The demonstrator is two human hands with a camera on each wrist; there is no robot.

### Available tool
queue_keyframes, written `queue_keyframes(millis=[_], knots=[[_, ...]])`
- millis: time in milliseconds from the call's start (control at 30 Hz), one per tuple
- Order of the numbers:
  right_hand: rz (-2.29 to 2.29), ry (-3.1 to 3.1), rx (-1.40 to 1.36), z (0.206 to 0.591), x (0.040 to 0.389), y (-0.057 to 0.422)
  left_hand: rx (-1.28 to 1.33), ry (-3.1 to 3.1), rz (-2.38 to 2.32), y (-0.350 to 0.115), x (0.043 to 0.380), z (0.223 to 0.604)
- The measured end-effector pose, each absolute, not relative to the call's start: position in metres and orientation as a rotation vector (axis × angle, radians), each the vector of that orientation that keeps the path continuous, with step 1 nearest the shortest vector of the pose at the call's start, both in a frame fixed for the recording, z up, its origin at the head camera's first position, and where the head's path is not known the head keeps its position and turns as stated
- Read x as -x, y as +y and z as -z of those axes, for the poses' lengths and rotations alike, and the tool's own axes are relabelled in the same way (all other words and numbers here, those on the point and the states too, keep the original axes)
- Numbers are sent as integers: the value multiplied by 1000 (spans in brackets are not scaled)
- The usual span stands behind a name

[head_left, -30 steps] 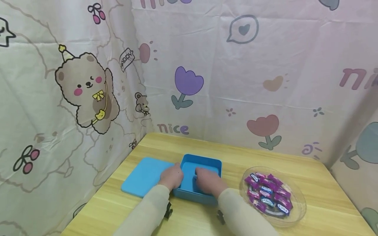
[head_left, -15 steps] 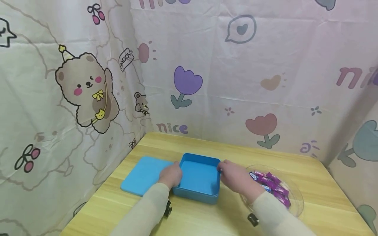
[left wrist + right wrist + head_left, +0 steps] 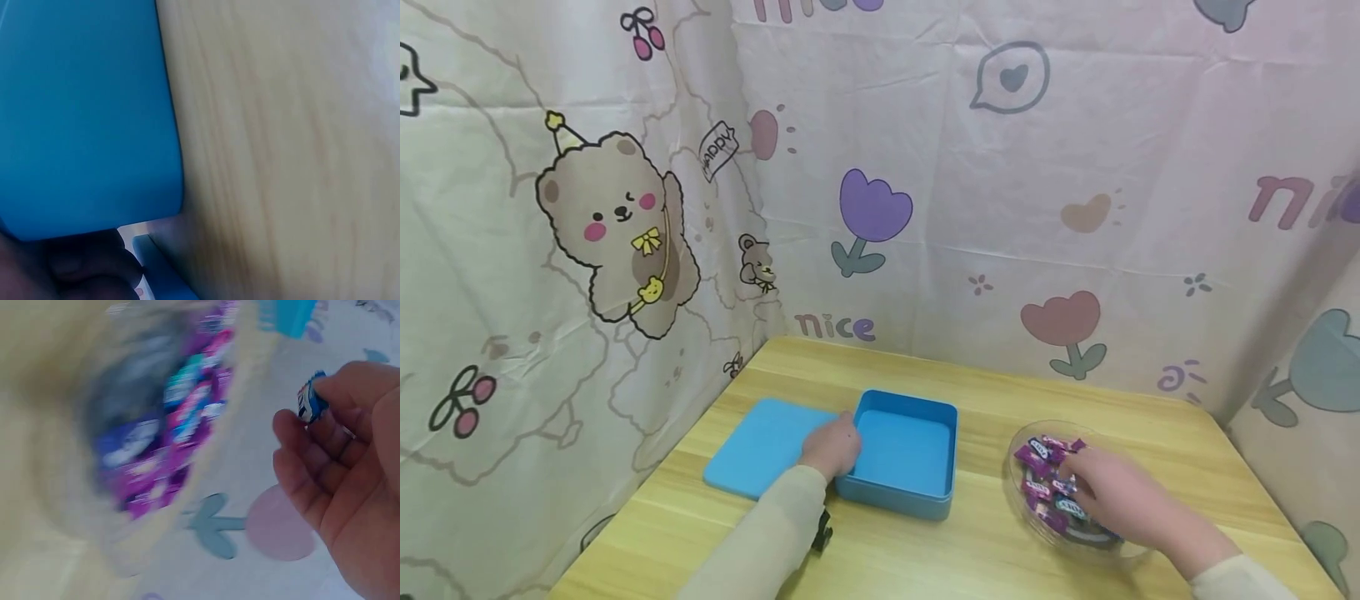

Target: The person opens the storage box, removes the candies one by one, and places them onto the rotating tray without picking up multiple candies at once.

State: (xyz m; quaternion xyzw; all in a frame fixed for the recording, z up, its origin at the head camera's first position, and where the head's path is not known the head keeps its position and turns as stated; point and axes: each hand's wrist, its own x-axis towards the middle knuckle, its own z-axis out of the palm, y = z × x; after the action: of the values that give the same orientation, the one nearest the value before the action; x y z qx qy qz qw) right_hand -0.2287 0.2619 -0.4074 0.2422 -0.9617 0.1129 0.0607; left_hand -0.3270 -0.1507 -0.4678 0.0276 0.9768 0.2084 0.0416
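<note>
A blue open-topped box (image 3: 895, 498) stands on the table, and nothing shows inside it. My left hand (image 3: 833, 448) holds its left wall; the left wrist view has the curled fingers (image 3: 94, 265) at the box's end. My right hand (image 3: 1116, 492) is above a clear round bowl (image 3: 1013, 477) of wrapped candies (image 3: 1051, 515), mostly purple. Between its thumb and fingers it pinches a small blue-wrapped candy (image 3: 310, 400), plain in the right wrist view. The bowl is blurred there, and the hand covers its right part in the head view.
A flat light-blue lid (image 3: 763, 450) lies left of the box, partly behind the left hand. Patterned cloth (image 3: 955, 167) hangs behind and to the left of the wooden table (image 3: 985, 533). Bare wood separates box and bowl.
My right hand has gone from inside the box, past its right edge, to the bowl on the right. The left hand has stayed at the box's left wall.
</note>
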Motion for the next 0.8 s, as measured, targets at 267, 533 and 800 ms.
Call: queue_keyframes(millis=[267,533,800], knots=[[-382,-2997,-764,441,219,280,-75,2995,-608,-150,328,466],[-501,-3037,-786,446,217,282,-65,3009,-618,-149,328,464],[-505,-3077,-789,448,218,286,-59,3028,-620,-148,323,467]])
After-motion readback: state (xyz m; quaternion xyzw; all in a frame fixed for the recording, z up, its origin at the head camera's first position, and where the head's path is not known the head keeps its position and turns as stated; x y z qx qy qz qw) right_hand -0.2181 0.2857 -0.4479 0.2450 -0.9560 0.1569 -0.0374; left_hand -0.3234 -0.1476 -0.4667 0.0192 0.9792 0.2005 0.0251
